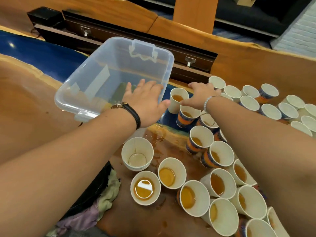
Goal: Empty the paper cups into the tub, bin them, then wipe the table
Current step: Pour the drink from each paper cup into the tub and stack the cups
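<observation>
A clear plastic tub (82, 93) stands on the wooden table, with a little amber liquid in its bottom. My left hand (145, 101) lies flat over the tub's near right rim, fingers straight and reaching inside. My right hand (200, 94) hovers spread just right of a white paper cup (177, 98) that holds amber liquid; its thumb is at the rim of a blue-and-orange cup (187, 115), and nothing is in its grasp. Several more paper cups (217, 183) with liquid crowd the right side of the table. The cups (270, 110) at the far right look empty.
Spilled amber liquid (159, 135) pools on the table between the tub and the near cups. Crumpled cloths (107, 194) lie in a dark bag at the table's near edge. A dark cable trough (119, 40) runs behind the tub.
</observation>
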{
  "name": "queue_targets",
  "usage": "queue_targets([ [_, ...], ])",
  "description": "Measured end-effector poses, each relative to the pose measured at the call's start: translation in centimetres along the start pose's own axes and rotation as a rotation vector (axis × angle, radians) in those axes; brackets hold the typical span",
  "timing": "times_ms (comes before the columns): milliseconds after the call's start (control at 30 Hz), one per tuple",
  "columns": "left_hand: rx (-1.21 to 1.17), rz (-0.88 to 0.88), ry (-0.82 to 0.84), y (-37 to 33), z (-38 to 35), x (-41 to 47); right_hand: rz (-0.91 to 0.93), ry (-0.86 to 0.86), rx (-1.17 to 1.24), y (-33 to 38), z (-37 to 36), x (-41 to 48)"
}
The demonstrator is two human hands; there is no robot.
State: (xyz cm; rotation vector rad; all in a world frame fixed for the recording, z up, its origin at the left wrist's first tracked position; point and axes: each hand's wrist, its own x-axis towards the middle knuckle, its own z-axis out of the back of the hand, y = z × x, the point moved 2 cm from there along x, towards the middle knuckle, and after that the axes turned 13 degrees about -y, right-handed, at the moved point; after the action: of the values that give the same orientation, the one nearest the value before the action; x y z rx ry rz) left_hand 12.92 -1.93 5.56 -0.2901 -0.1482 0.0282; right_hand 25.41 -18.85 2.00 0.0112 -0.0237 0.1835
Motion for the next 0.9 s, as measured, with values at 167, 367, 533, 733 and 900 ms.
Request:
queue_targets([
  [167,-0.037,0.043,0.047,0.2,-1.2,0.5,-0.025,0.110,0.079,1.2,-1.8,2.5],
  [367,-0.015,0.045,0.018,0.3,-1.4,0.3,-0.027,0.185,0.133,2.8,-2.7,4.4],
  [533,-0.019,0.064,0.018,0.4,-1.5,0.3,0.014,0.196,0.138,3.4,-3.1,4.8],
  [733,-0.026,0.082,0.027,0.4,-1.6,0.3,0.007,0.105,0.161,2.9,-3.3,4.5],
  [900,-0.031,0.082,0.021,0.4,-1.6,0.2,0.005,0.013,0.277,1.9,-1.3,4.5],
])
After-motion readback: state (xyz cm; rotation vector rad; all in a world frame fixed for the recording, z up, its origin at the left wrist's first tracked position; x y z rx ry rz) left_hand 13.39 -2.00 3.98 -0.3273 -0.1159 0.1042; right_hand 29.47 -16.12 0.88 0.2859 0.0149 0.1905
